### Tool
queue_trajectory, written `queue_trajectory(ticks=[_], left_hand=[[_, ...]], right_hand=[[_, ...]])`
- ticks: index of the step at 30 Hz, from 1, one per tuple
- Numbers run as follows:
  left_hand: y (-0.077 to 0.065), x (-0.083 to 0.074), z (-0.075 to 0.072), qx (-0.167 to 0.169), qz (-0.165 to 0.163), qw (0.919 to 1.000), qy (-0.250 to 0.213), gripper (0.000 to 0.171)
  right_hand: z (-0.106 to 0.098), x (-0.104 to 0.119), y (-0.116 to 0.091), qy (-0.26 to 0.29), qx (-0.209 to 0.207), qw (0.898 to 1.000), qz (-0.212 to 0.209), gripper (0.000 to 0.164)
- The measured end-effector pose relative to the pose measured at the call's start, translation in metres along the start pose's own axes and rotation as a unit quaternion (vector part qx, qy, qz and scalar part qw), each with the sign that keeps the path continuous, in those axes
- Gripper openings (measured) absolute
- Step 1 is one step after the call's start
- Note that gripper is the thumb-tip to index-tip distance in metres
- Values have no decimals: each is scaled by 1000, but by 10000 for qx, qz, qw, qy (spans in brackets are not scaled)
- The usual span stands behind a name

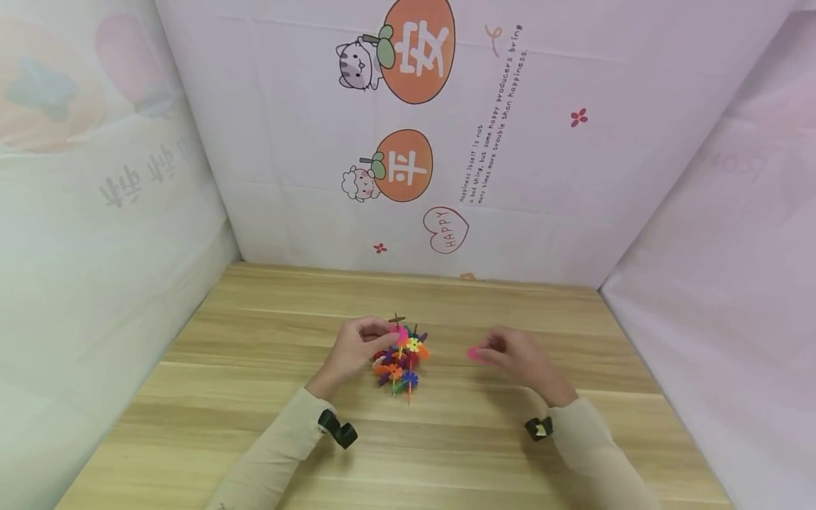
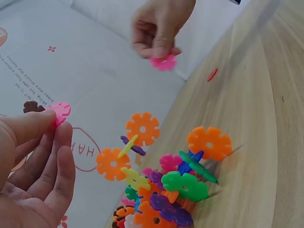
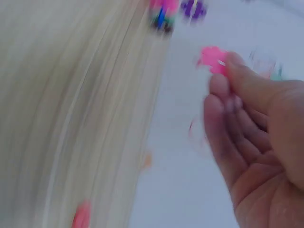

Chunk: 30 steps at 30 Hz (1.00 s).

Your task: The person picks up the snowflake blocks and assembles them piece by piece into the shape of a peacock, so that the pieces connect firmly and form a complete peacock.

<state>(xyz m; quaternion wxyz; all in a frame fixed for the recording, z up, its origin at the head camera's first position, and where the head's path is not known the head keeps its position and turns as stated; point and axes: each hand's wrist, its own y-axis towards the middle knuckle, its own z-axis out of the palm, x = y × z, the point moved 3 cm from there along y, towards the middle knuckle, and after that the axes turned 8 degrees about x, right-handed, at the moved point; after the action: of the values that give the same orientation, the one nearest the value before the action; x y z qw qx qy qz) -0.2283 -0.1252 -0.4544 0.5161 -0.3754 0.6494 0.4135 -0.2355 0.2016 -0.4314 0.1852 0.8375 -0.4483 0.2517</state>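
Note:
My left hand (image 1: 357, 350) pinches a pink snowflake disc (image 2: 61, 112) between thumb and fingers. A brown snowflake disc (image 2: 33, 107) shows right beside that pink one, partly behind the thumb. Below and beside this hand, a cluster of interlocked snowflake discs (image 2: 185, 186) in orange, green, purple, yellow, blue and pink stands on the table. To the right, apart from the cluster, my right hand (image 1: 519, 358) holds a second pink snowflake disc (image 3: 214, 59) by its edge, thumb against fingertips. The right wrist view is blurred.
A small red piece (image 2: 212, 74) lies on the wooden table (image 1: 446, 439) away from the cluster. Printed white cloth walls (image 1: 542, 177) rise behind the table and at both sides. Each sleeve carries a black wrist camera (image 1: 338, 428).

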Motion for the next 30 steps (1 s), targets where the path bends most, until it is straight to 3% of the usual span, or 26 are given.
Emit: queue_trajectory(ticks=[7, 17, 30], left_hand=[[-1, -5, 3, -125, -3, 9999, 18, 23], [1, 1, 5, -413, -172, 9989, -158, 22], [-1, -2, 5, -527, -254, 9980, -233, 26]], right_hand=[[29, 50, 28, 486, -901, 9926, -654, 9], [61, 65, 47, 710, -1668, 9633, -1979, 12], [66, 75, 48, 172, -2041, 9541, -2187, 16]])
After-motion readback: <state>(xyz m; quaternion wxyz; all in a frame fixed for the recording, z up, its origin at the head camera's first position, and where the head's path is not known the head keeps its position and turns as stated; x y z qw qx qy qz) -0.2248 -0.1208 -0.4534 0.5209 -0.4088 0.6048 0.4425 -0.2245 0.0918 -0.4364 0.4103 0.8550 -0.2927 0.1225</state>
